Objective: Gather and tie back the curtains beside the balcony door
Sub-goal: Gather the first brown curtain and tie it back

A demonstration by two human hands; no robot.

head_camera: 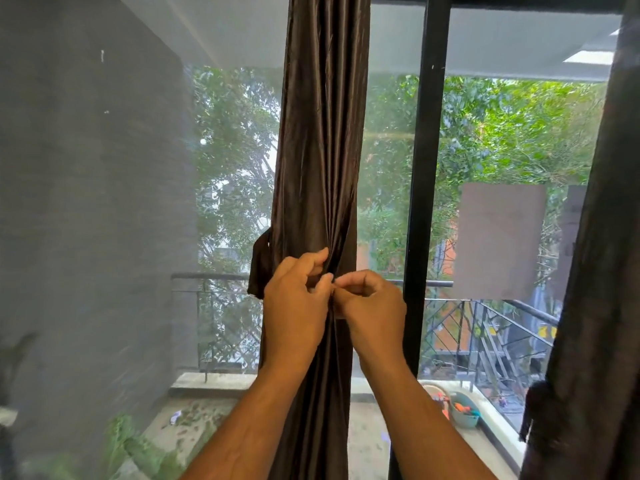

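Where the head view looks out through the balcony glass, we have the dark brown curtain (322, 150) gathered into one narrow, pleated column hanging down the middle of the scene, just left of the black door frame (424, 202). Our left hand (294, 306) is up against the front of the bunched fabric, fingers curled, the fingertips pinching into the folds at the point where the pleats draw tightest. Our right hand (372, 304) sits right beside it, touching it, its fingers curled too and its thumb and forefinger pinched together at the same spot; whether it holds curtain cloth or the tie we cannot tell. A loop of the matching tie-back band (260, 268) sticks out from the left edge of the curtain, just above and left of our left hand, hanging slack. At the far right a second dark curtain (588, 271) hangs along the edge of the view. Beyond the glass, farther off, runs the balcony railing (485, 327), with green trees (502, 140) behind it, and a teal basket (464, 414) sits low on the balcony floor at the right.
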